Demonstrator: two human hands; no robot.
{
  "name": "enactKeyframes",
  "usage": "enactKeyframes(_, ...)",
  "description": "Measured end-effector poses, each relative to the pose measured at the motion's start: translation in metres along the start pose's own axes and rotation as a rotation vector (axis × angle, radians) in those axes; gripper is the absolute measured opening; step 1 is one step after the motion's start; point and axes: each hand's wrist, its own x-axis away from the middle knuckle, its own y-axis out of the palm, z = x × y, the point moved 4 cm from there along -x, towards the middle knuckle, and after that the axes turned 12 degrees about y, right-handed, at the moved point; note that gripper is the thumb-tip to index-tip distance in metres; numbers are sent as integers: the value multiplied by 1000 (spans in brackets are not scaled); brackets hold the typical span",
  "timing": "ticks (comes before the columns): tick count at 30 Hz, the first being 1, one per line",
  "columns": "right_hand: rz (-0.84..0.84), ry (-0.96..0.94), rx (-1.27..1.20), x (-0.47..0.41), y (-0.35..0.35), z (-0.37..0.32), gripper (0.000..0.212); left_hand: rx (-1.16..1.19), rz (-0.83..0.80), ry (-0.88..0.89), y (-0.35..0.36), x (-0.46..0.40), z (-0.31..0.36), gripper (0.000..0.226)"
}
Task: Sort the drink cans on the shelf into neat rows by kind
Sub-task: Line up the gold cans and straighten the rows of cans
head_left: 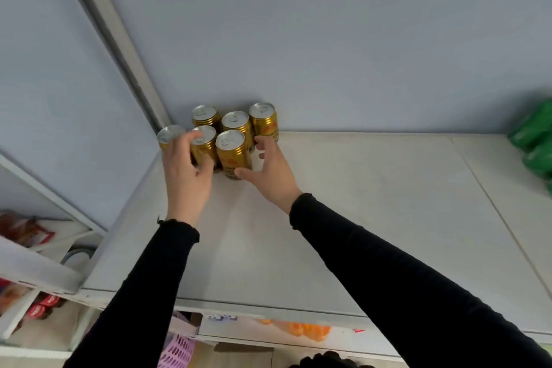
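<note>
Several gold drink cans with silver tops stand upright in a tight cluster at the back left of the white shelf [328, 218], against the wall. My left hand [186, 170] wraps around the front-left can [203, 143], fingers over its top and thumb at its base. The leftmost can [168, 134] is partly hidden behind that hand. My right hand [268, 167] is spread, its thumb touching the base of the front middle can [231, 152] and its fingers near the back right can [264, 121]. Both arms wear black sleeves.
Green packages [533, 140] sit at the shelf's far right. A grey upright post [119, 39] rises at the back left. Lower left shelves hold red packets [24, 230] and small red-labelled bottles [41, 306]. Orange items [307, 330] and a pink basket [176, 351] lie below the shelf edge.
</note>
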Motion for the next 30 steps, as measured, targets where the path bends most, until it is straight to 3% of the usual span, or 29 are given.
enactKeyframes(5, 66, 46, -20, -17, 32, -9, 91, -234, -158, 50, -5, -38, -29, 40)
enactKeyframes(10, 119, 31, 34, -21, 36, -8, 80, -412, -369, 151, 4, -47, -43, 52)
enactKeyframes(16, -127, 37, -48, -20, -13, 8, 74, -184, -561, 183, -6, -54, -45, 43)
enactKeyframes(21, -219, 58, -92, -18, -41, 25, 70, 27, -687, 125, -11, -47, -35, 47)
enactKeyframes(25, -218, 81, -122, -7, -38, 31, 76, 220, -583, 9, -1, -30, -24, 47)
enactKeyframes(28, -115, 93, -105, 0, -27, 32, 84, 115, -355, -64, 11, -11, -18, 63)
enactKeyframes(30, -40, 103, -92, 2, -24, 31, 78, 89, -255, -137, 16, -3, -19, 72)
